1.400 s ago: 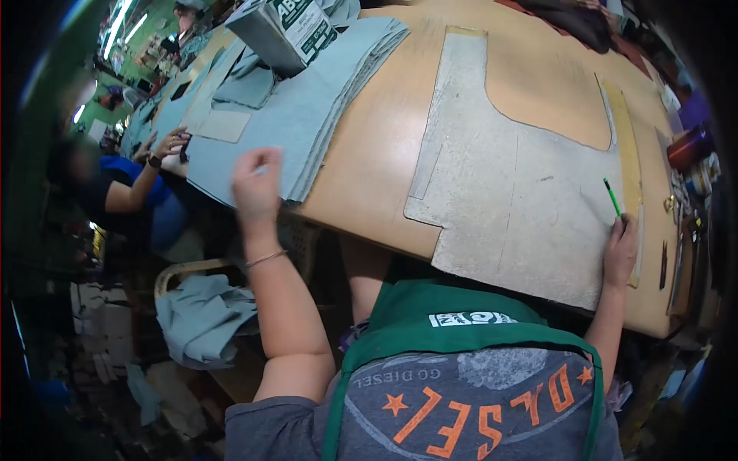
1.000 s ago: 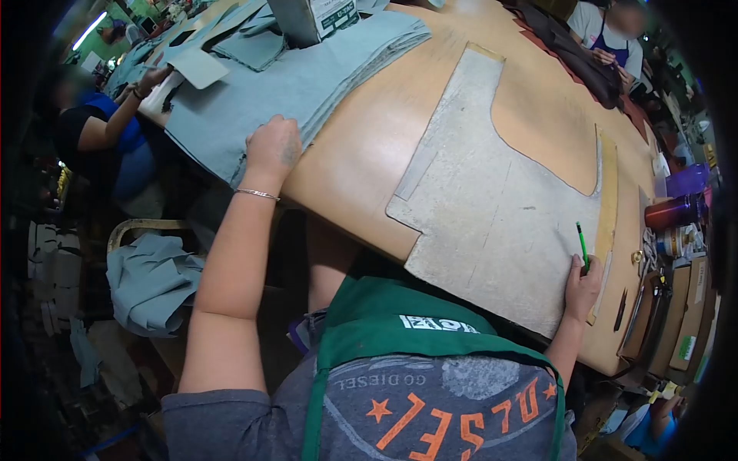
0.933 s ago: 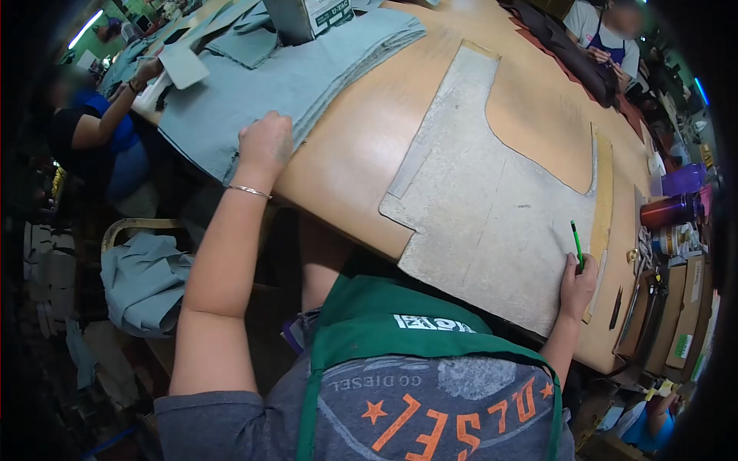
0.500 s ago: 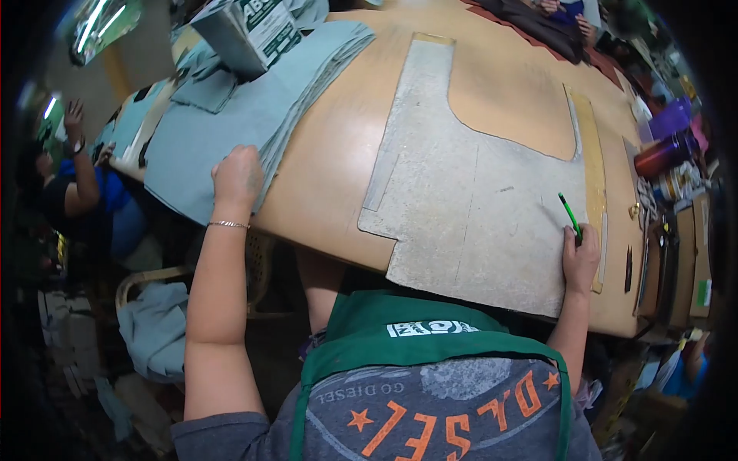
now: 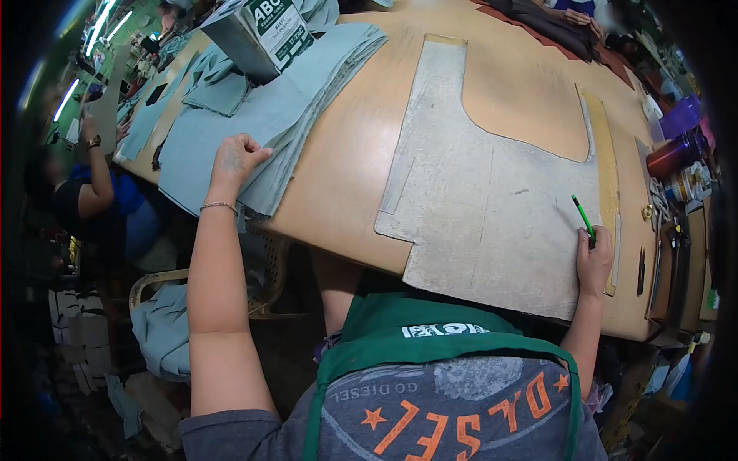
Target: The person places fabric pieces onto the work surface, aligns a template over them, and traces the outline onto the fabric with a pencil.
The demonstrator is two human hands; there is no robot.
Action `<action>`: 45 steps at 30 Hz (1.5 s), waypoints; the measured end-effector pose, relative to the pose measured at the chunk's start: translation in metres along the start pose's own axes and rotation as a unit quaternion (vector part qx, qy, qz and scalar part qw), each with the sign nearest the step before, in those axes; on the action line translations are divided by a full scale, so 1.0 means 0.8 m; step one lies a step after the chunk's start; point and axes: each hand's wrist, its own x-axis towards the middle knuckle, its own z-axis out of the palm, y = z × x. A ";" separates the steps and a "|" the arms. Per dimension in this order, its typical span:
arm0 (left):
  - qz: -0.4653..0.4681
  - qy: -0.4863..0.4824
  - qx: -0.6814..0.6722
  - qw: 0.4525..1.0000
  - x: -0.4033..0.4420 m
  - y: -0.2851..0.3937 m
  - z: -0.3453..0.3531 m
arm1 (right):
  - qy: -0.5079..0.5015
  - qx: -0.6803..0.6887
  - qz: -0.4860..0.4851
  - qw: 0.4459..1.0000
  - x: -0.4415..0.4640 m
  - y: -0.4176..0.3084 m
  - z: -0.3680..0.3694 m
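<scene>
My left hand (image 5: 240, 160) is closed over the front part of a stack of light blue-green sheets (image 5: 269, 115); its thumb and fingers are pressed together, and what they pinch, if anything, is too small to tell. A green pencil (image 5: 583, 215) is held in my right hand (image 5: 595, 257), which rests at the right edge of a large grey board (image 5: 500, 207) with a curved cutout. A metal can with an ABC label (image 5: 257, 38) stands on the back of the stack, beside smaller folded pieces (image 5: 217, 92).
A yellow-edged strip (image 5: 603, 169) lies right of the board. Farther right are a red tumbler (image 5: 675, 154), a purple container (image 5: 681, 117) and tools. Dark material (image 5: 550, 29) lies at the back. One person works at the left, another at the back. Cloth (image 5: 163, 330) hangs on a chair.
My left hand has moved from beside the stack's edge onto its front part, fingers now pointing right. The person at the left has lifted a large panel. The view has shifted; my right hand still holds the pencil.
</scene>
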 end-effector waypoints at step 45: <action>-0.254 0.044 0.038 0.965 0.043 -0.095 0.018 | -0.399 0.581 0.107 0.701 0.180 -0.620 0.176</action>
